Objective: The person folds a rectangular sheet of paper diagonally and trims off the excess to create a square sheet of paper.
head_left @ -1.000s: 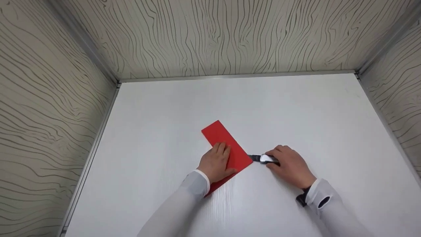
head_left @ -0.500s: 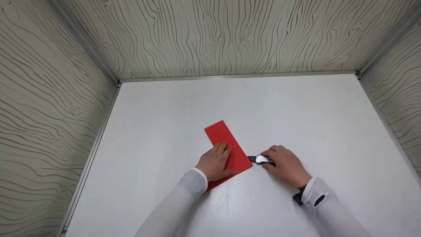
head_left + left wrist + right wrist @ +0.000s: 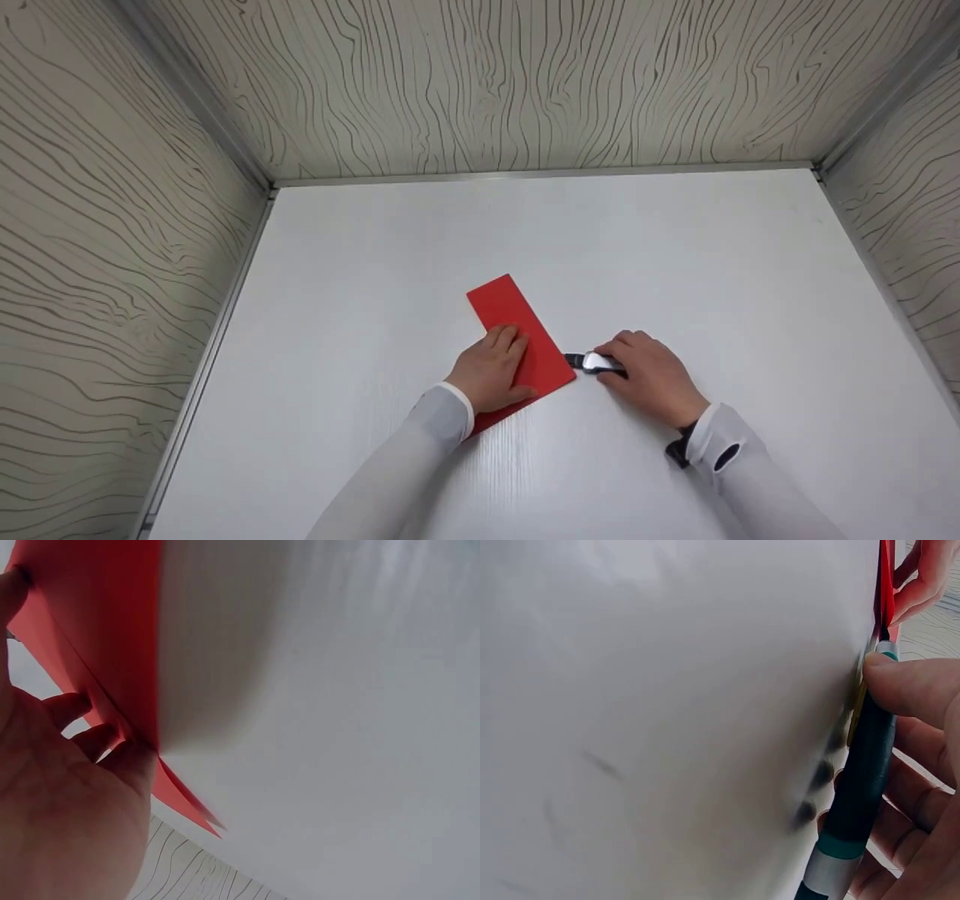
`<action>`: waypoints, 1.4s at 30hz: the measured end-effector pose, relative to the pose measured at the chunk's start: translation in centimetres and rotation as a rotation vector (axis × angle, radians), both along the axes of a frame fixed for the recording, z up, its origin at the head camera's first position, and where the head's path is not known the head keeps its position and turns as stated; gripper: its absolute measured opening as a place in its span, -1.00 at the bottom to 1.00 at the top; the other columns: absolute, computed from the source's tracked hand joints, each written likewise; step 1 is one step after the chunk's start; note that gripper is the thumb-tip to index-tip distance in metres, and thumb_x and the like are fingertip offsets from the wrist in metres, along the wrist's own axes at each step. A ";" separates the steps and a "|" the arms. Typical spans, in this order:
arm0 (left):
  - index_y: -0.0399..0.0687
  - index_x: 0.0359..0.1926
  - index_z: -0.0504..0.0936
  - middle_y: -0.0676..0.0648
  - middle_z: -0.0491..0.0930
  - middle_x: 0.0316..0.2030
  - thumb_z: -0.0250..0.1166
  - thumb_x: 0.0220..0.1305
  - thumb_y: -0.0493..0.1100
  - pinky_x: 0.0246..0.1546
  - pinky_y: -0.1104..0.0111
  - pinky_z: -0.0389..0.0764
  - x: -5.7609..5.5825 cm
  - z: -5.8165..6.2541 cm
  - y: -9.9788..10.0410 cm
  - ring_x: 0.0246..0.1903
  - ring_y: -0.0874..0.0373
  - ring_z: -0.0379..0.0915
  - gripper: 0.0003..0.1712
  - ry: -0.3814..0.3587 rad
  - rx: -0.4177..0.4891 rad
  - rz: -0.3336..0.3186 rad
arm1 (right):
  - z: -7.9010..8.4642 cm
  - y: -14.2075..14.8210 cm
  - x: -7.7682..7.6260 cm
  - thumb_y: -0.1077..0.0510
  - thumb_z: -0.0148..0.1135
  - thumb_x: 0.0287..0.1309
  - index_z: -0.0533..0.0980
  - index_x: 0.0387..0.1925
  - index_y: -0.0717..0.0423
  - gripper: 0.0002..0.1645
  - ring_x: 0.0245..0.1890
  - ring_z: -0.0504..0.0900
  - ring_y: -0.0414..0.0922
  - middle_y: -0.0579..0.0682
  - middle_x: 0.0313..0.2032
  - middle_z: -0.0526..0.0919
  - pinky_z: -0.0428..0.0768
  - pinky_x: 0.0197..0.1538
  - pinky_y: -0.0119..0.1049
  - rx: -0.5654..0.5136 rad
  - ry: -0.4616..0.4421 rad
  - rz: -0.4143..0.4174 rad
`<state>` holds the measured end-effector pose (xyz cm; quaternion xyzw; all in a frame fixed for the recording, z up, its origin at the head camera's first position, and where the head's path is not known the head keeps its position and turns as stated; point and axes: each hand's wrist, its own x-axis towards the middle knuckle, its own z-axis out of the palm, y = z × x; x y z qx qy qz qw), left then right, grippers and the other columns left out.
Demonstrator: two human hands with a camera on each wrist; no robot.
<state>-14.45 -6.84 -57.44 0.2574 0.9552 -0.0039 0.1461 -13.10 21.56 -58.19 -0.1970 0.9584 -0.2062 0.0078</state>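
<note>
A folded sheet of red paper lies slantwise at the middle of the white table. My left hand rests on it, fingers spread and thumb near its front edge. In the left wrist view the paper shows overlapping layers, parted at a pointed corner. My right hand grips a slim, dark-bodied tool with a silver top. Teal and silver bands ring the tool in the right wrist view, with the thumb along one side. Its narrow black front end meets the paper's right edge, where the tip is hidden.
The white tabletop has a metal-framed back edge. Pale walls with dark wavy grain enclose the back and both sides. A dark band with a camera sits at the right wrist.
The paper has turned slightly clockwise under the left hand. The right hand and its tool have shifted a little left. Almost nothing moves over the last half second.
</note>
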 end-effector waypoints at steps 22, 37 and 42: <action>-0.04 0.70 0.21 -0.11 0.26 0.65 0.35 0.42 0.39 0.46 0.25 0.57 -0.1 -0.3 -0.2 0.63 -0.05 0.20 0.08 0.021 0.005 -0.029 | -0.1 0.8 -0.5 0.21 0.62 0.18 0.76 0.04 0.14 -0.62 -0.18 0.62 -0.06 -0.01 -0.16 0.76 0.65 -0.11 -0.10 -0.011 0.039 -0.074; 0.12 0.72 0.21 -0.12 0.26 0.66 0.28 0.50 0.37 0.54 0.25 0.47 0.7 0.0 -0.1 0.62 -0.07 0.23 -0.03 0.083 -0.057 0.031 | -0.1 0.9 -0.5 0.19 0.59 0.21 0.76 0.08 0.14 -0.61 -0.18 0.61 -0.06 0.00 -0.17 0.75 0.64 -0.11 -0.10 -0.011 0.001 -0.077; -0.09 0.72 0.17 -0.14 0.25 0.67 0.26 0.49 0.40 0.56 0.28 0.43 0.7 0.0 0.0 0.63 -0.06 0.23 0.06 0.061 -0.070 0.063 | -0.1 0.9 -0.4 0.19 0.60 0.20 0.77 0.07 0.14 -0.61 -0.19 0.60 -0.07 0.00 -0.17 0.75 0.64 -0.12 -0.11 -0.018 0.011 -0.077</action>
